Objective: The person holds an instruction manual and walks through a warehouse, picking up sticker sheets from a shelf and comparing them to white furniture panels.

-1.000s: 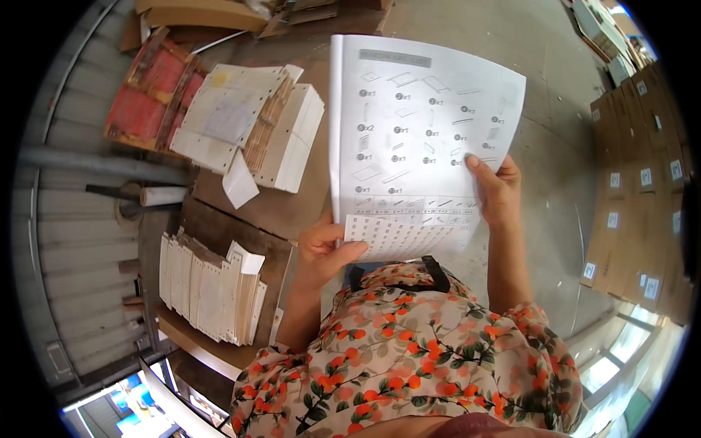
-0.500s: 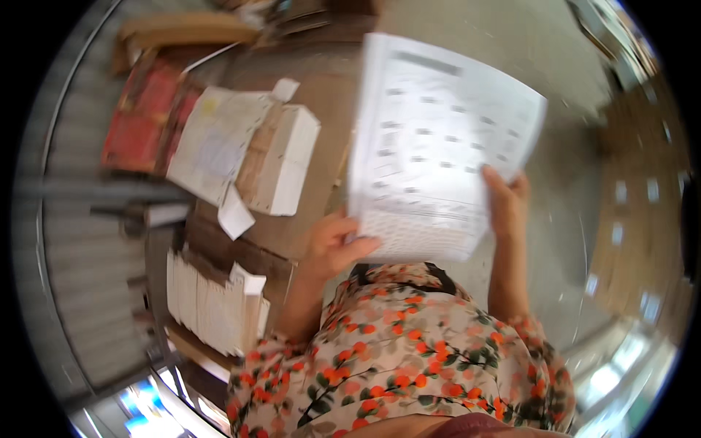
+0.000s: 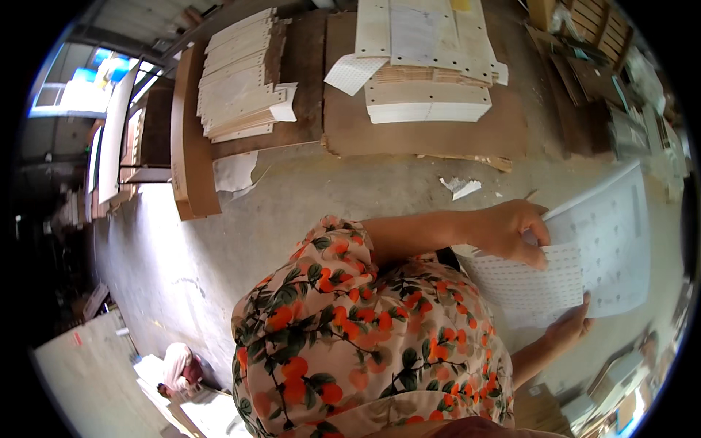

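Several white printed sheets are held out to the right of my body. A smaller sheet with rows of small print lies over their near part. My left hand reaches across and grips the papers at the upper edge, with bent fingers over the smaller sheet. At the lower edge my right hand supports the same papers; its thumb shows in front, and its other fingers are mostly hidden behind. How many sheets there are I cannot tell.
White boards with holes are stacked on a brown base ahead, a printed slip at their corner. Another board stack stands to its left, beside a cardboard piece. Torn paper lies on the floor. A person is at the lower left.
My view has turned, so the board stacks now appear ahead instead of at the left. The papers have moved to the right of my body. The smaller sheet now shows in front of the others.
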`<state>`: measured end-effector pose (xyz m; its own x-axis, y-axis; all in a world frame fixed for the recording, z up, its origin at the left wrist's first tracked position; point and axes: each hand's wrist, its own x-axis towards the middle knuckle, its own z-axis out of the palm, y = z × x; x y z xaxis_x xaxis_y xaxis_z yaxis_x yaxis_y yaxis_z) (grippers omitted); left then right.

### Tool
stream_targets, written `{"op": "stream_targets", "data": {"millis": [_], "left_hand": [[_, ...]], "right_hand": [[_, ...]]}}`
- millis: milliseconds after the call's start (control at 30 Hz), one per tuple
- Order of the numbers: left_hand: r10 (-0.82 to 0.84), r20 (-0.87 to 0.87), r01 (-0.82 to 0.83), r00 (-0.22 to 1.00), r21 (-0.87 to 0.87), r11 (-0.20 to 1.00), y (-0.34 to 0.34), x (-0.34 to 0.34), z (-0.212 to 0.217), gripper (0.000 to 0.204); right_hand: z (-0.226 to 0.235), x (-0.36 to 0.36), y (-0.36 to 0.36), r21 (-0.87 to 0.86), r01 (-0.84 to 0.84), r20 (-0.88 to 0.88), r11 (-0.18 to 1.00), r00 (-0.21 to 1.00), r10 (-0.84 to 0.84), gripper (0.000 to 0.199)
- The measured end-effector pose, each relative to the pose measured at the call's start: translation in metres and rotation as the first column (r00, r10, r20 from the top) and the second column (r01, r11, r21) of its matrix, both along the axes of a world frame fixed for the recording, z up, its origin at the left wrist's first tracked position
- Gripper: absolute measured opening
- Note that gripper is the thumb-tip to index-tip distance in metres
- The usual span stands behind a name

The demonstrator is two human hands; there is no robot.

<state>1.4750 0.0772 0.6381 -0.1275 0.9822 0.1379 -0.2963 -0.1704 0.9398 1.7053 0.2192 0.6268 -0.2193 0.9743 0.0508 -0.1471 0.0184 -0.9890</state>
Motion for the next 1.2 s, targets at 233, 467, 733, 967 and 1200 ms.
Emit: {"op": "stream_targets", "data": {"millis": [233, 467, 733, 967, 1200], "left_hand": [[0.309, 0.075, -0.308, 0.948, -0.026, 0.951, -0.003, 0.001, -0.006, 0.017], [0.456, 0.064, -0.451, 0.887, -0.083, 0.889, -0.011, 0.028, -0.007, 0.015], [0.413, 0.104, -0.402, 0.905, -0.113, 0.909, -0.017, 0.047, -0.019, 0.016], [0.421, 0.039, -0.417, 0.906, -0.088, 0.905, -0.023, 0.039, -0.024, 0.015], [0.384, 0.040, -0.383, 0.923, -0.033, 0.923, -0.029, 0.037, -0.028, 0.015]], "right_hand": [[0.003, -0.047, 0.048, -0.012, -0.246, 0.045, 0.969, 0.968, 0.247, 0.020], [0.014, -0.067, 0.059, 0.000, -0.450, 0.100, 0.893, 0.889, 0.448, 0.030], [0.011, -0.057, 0.044, -0.042, -0.394, 0.034, 0.918, 0.918, 0.395, 0.023], [0.000, -0.059, 0.041, -0.015, -0.430, 0.006, 0.903, 0.903, 0.430, 0.021], [-0.001, -0.059, 0.027, 0.008, -0.436, -0.029, 0.900, 0.899, 0.436, 0.024]]}}
